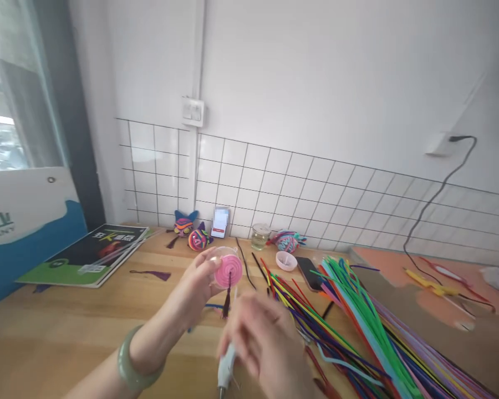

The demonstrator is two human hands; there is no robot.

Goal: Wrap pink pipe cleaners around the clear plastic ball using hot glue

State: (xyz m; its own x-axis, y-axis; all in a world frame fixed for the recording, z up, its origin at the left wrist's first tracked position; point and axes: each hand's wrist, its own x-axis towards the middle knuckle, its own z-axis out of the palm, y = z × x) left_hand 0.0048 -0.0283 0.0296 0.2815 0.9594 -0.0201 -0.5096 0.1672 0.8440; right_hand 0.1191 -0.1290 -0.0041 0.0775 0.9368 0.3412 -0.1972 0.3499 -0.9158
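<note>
My left hand (pixel 197 280), a pale green bangle on its wrist, grips a pink spiral disc (pixel 228 271) by its left edge. A pale, see-through rim shows behind the disc. From its centre hangs a dark tassel (pixel 227 299). Just below and to the right is my right hand (pixel 261 338), smeared by motion with its fingers curled. Under these fingers shows a pale tool with a metal tip (pixel 227 366), its tip towards me. A thin whitish stick stands just above the hand. Whether the right hand holds the tool, I cannot tell.
Bundles of coloured pipe cleaners (pixel 370 321) cover the right side. Behind stand a glass jar (pixel 260 237), a pink bowl (pixel 286 261), two phones and several colourful stuffed ornaments (pixel 197 238). A loose purple tassel (pixel 158 274) and a magazine (pixel 108 249) lie left; a yellow tool (pixel 432 285) lies far right.
</note>
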